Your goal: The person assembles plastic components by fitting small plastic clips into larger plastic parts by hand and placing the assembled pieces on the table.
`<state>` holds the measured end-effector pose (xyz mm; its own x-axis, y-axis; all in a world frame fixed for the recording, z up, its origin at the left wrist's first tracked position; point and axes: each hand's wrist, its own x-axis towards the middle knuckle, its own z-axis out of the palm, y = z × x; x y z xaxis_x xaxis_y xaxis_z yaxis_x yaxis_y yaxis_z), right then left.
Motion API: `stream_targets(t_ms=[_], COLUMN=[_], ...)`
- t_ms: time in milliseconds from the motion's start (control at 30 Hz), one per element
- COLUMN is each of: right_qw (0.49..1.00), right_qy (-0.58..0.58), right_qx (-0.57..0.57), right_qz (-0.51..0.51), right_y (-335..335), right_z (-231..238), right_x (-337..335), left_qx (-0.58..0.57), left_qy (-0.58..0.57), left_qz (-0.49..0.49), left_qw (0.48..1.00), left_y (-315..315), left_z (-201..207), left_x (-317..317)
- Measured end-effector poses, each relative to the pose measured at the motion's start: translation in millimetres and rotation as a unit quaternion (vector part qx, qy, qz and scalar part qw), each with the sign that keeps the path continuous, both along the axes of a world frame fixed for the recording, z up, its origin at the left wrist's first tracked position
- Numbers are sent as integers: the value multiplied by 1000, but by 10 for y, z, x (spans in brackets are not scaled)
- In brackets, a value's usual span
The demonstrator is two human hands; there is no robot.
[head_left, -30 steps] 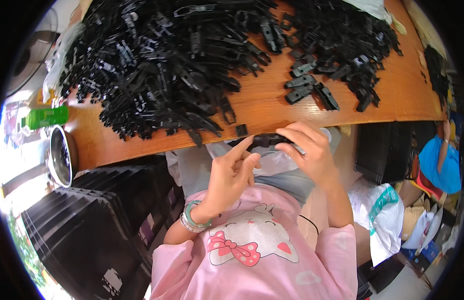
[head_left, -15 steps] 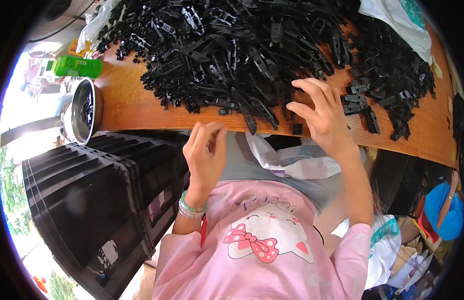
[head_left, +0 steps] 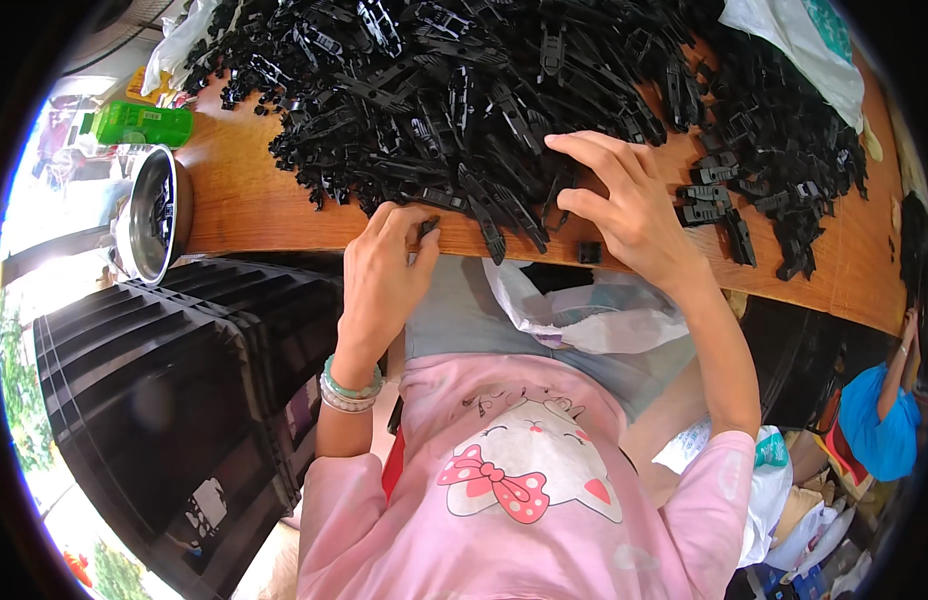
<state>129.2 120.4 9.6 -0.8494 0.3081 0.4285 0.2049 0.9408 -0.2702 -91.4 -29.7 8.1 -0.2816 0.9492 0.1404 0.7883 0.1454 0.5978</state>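
- Now, my left hand (head_left: 382, 270) is closed lightly, thumb and fingers seeming to pinch a small black piece (head_left: 429, 228) at the near edge of the surface (head_left: 239, 215).
- My right hand (head_left: 624, 205) is partly open at the pile of black clips (head_left: 434, 110), which spreads ahead and leftward of it; I can't tell whether it touches one.
- I'd judge this as picking out parts; the next move calls for a narrower pinch on one clip.
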Motion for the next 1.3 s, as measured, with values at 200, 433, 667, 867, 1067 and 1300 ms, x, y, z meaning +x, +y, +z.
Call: stream_targets(t_ms=[200,433,667,867,1067,1300], right_qw=[994,928,832,675,589,610], right_qy=[78,240,353,517,499,427], right_qx=[-75,-284,-428,-525,-621,-634], right_qz=[-10,-15,19,-44,-135,-209], right_y=[14,-5,-181,-373,-598,-781], right_z=[56,244,302,307,386,272], right_x=[-41,56,250,510,583,630], left_qx=[14,49,-5,73,141,106], left_qy=[-37,17,24,-43,-5,102], left_qz=[41,62,-16,-29,-221,-252], left_qw=[998,997,1000,996,965,957], left_y=[-33,-30,51,46,334,442], left_z=[19,-13,90,181,232,119], left_x=[90,93,3,286,893,992])
